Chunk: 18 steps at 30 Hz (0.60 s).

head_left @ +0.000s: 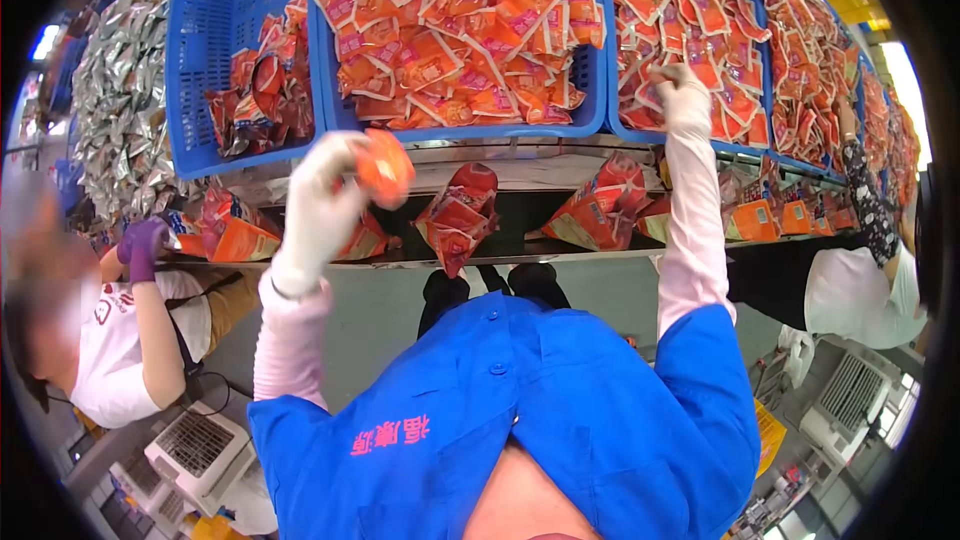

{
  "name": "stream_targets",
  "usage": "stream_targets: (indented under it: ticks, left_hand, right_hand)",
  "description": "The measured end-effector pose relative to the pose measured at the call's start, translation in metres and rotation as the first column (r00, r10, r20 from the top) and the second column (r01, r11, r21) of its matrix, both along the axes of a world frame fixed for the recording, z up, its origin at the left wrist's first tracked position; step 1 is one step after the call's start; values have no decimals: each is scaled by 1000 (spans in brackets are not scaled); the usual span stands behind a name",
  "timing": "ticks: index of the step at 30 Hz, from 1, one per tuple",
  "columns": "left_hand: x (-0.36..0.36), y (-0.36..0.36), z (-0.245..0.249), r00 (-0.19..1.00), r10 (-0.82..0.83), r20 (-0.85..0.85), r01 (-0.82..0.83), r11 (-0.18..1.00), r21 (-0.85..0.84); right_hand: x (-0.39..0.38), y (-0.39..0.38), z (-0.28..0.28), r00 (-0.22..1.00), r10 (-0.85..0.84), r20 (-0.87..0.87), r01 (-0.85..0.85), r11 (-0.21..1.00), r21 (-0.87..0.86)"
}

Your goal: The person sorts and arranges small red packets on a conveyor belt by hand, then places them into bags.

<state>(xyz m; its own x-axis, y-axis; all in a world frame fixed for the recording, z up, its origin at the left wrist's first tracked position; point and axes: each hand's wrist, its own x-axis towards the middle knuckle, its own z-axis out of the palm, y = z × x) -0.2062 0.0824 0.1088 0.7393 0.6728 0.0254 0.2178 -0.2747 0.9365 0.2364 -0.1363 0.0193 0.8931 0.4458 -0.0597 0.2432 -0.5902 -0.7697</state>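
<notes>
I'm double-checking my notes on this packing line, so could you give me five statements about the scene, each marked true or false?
1. The left hand holds an orange packet. True.
2. The right hand is over the silver packets. False: it is over the orange-red crated packets.
3. The leftmost blue crate is filled to its rim. False: much of its inside is bare.
4. A co-worker at the left wears a purple glove. True.
5. The camera wearer's shirt is green. False: it is blue.
</notes>
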Motion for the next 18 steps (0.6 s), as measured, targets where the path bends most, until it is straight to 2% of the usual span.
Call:
stream_targets:
  ticks: [1,2,3,4,5,6,7,8,9,10,12,13,14,15,16,18]
  left_hand:
    - [-1,-17,10,987,-162,23,146,937,318]
    - [-2,-39,5,975,-209,71,176,929,327]
    - [-1,-49,-7,958,-288,-11,256,835,487]
    - [6,-57,-14,953,-283,-111,287,715,638]
    - [6,-59,-33,931,-214,-297,362,655,663]
    - [3,-58,-48,873,-126,-471,445,599,665]
    - [-1,-54,-49,873,-114,-474,441,602,666]
    - [-6,-49,-49,846,-72,-529,470,569,675]
    - [-13,-45,-49,815,-29,-579,501,537,678]
    - [-21,-43,-45,813,-22,-581,499,541,677]
    - [-37,-36,-36,681,-213,-700,654,608,451]
    - [-43,-37,-42,645,-230,-729,684,599,417]
    - [-48,-40,-41,653,-221,-724,673,608,422]
    - [-53,-42,-40,774,-158,-614,575,582,575]
    - [-57,-42,-37,871,-101,-480,453,542,708]
    - [-69,-41,-27,872,-69,-485,426,596,681]
  right_hand:
    - [4,-1,-5,996,60,60,-69,983,170]
    - [-42,17,44,945,78,-316,54,920,387]
    - [-71,30,52,910,255,-327,-18,813,582]
    - [-105,43,59,807,440,-393,-52,716,696]
    - [-130,53,64,738,574,-355,-224,704,674]
    - [-166,67,59,626,677,-387,-266,652,710]
    - [-194,78,44,582,780,-230,-442,541,716]
    - [-223,87,44,377,842,-386,-397,523,754]
    - [-249,93,29,288,860,-421,-380,506,774]
    - [-265,100,28,322,866,-383,-599,500,625]
    - [-276,106,37,364,803,-471,-772,543,330]
    - [-277,110,48,356,809,-467,-781,532,327]
    - [-277,113,60,383,823,-420,-859,484,166]
    - [-278,116,69,400,839,-369,-903,429,-3]
    - [-281,118,74,391,844,-366,-909,417,-7]
    - [-288,118,79,356,892,-278,-916,392,84]
